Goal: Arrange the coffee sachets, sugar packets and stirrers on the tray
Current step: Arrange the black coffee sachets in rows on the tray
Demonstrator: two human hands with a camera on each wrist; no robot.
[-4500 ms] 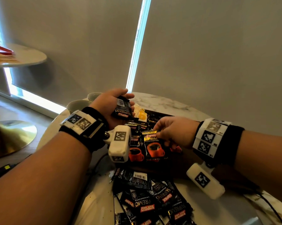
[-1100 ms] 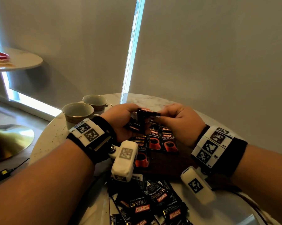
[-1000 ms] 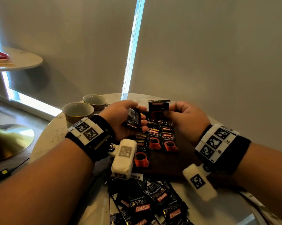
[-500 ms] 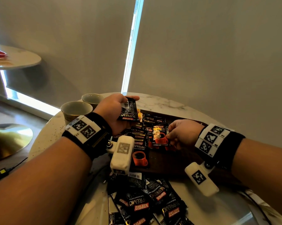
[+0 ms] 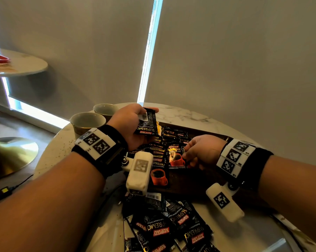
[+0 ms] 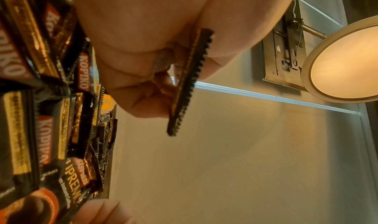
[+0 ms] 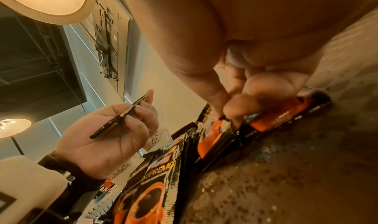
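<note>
Lowered since a second ago, when it was lifting a sachet up beside the left hand, the right hand (image 5: 202, 151) is now sitting down at the wooden tray (image 5: 204, 180), fingers curled and pinching the lower right corner of a coffee sachet (image 5: 176, 157) lying face up, its long axis running away from the person and its red cup print at the near end. Meanwhile the left hand (image 5: 130, 124) is gripping a small stack of sachets (image 5: 147, 122) above the tray's far left corner, printed backs showing, lettering upside down; how many are in the stack cannot be told. Overlapping rows of sachets are filling the tray's left half, something yellow (image 5: 158, 128) is peeking out by the stack, and a loose pile of sachets (image 5: 171, 224) is lying on the marble table (image 5: 190, 115) nearer the person. Two cups (image 5: 88, 121) are standing at the far left of the table.

Seen from the left wrist, the held stack (image 6: 189, 82) is showing edge-on, serrated end outward, clamped between thumb and curled fingers (image 6: 143, 90), with tray rows (image 6: 47, 114) alongside.

Seen from the right wrist, fingertips (image 7: 237, 111) are pinching the sachet's edge (image 7: 216, 133) against the speckled tray floor (image 7: 286, 171), while the left hand (image 7: 106, 138) is holding its stack (image 7: 118, 117) well apart.
</note>
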